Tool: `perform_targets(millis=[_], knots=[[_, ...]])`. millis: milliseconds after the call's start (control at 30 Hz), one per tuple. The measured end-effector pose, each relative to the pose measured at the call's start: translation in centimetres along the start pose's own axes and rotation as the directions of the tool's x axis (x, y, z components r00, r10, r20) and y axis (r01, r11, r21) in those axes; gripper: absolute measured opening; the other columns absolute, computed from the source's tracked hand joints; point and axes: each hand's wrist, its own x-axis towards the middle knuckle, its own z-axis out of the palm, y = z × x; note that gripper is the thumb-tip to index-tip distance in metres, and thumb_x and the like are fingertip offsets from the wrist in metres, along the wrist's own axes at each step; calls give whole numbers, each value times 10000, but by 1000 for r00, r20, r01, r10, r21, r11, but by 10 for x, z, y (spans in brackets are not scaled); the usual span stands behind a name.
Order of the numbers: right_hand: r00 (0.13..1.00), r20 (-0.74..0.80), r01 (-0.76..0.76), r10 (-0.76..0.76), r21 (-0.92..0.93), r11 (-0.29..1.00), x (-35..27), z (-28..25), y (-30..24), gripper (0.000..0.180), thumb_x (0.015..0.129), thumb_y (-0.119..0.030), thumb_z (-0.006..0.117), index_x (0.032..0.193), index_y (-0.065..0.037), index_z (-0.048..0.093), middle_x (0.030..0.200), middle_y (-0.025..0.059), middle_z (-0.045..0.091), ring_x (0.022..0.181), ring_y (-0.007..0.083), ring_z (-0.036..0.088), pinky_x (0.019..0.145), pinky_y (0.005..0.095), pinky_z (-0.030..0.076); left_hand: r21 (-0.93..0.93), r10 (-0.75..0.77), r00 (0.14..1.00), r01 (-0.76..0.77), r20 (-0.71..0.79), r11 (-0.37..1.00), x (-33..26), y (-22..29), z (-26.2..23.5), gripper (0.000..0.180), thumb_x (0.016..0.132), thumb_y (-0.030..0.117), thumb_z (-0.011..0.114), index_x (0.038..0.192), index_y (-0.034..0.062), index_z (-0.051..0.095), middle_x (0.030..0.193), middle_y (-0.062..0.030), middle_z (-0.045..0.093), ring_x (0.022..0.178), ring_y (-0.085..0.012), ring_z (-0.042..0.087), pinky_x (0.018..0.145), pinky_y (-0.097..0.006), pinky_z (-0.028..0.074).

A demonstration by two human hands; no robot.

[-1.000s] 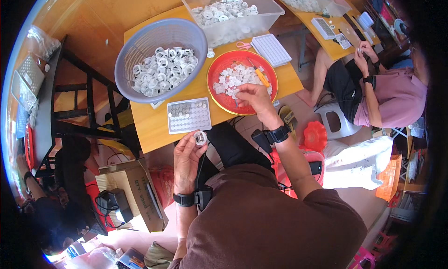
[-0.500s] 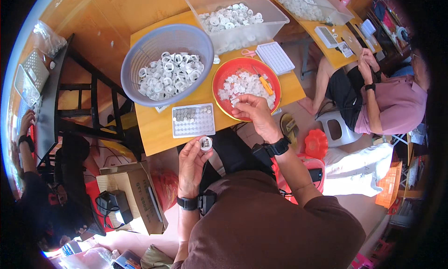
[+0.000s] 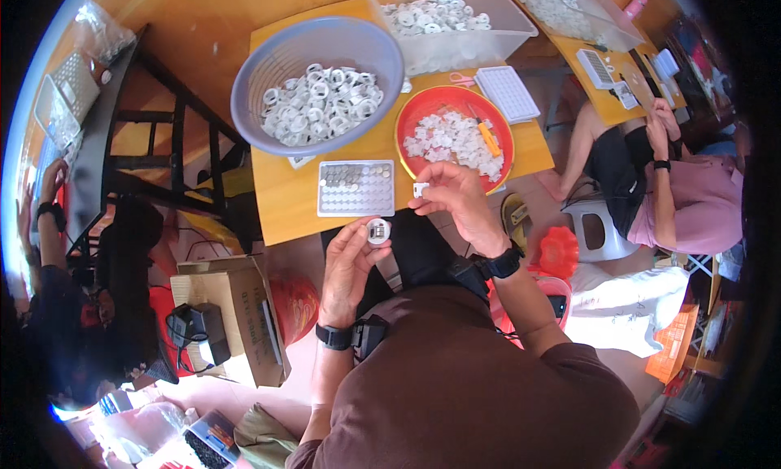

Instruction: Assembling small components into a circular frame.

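Hands meet just off the near edge of the yellow wooden table (image 3: 285, 209), over the person's lap. The left hand (image 3: 348, 261) pinches a small round white plastic ring with a dark centre (image 3: 377, 231) at its fingertips, face turned up toward the camera. The right hand (image 3: 457, 194) grips a tiny white plastic piece (image 3: 421, 190) between thumb and forefinger, held just above and to the right of the ring (the 2 parts are near but not touching). Being round, the ring shows no long axis; the small piece lies up and right of it, so the right hand is nearer that gap.

Just beyond the fingers sits a flat grey rectangular tray of small round cells (image 3: 355, 187), partly filled. To its right is a red round plastic plate (image 3: 411, 123) heaped with small white pieces, an orange-handled tool (image 3: 488, 136) lying on it. Behind stand a grey-blue plastic bowl (image 3: 268, 78) of white rings and a clear plastic bin (image 3: 488, 42). Nothing stands between the 2 hands. Another seated person's hands (image 3: 661, 127) work at a neighbouring table, well apart.
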Motion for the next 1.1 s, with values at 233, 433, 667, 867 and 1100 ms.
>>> perform_targets(millis=[233,433,667,867,1100], knots=[[992,103,-66,66,-6,998,-8,17,2,145,795,-16,573,928,37,593,872,87,601,713,168,643,557,226,525,-54,30,998,-27,49,998,-7,4,-1,304,931,188,474,1149,-15,530,1027,-159,611,852,-181,630,768,-285,543],[990,141,1,21,-152,988,-8,28,6,122,800,-25,600,912,25,597,842,51,605,672,111,622,494,187,447,-59,37,998,-34,52,998,-7,9,-2,301,935,188,467,1148,-16,529,1028,-147,609,860,-179,627,767,-281,542],[976,216,28,36,-286,958,-13,37,6,105,809,-19,606,905,24,598,828,27,614,665,53,575,561,173,444,-74,47,998,-44,40,996,-10,7,-4,293,931,180,475,1133,-23,537,1003,-107,615,840,-169,626,746,-280,547],[966,246,136,-77,-233,963,-11,37,10,95,816,-8,601,904,22,620,818,26,619,700,58,574,570,192,463,-76,41,998,-38,40,996,-11,4,-5,293,930,181,479,1131,-22,541,1001,-108,617,840,-168,626,743,-279,547],[991,130,-36,42,-46,998,-8,25,15,110,809,-38,619,898,25,639,834,57,632,702,96,613,598,208,506,-57,34,999,-33,20,998,-11,6,-1,296,928,179,481,1133,-26,541,991,-114,622,841,-170,624,742,-281,547]])
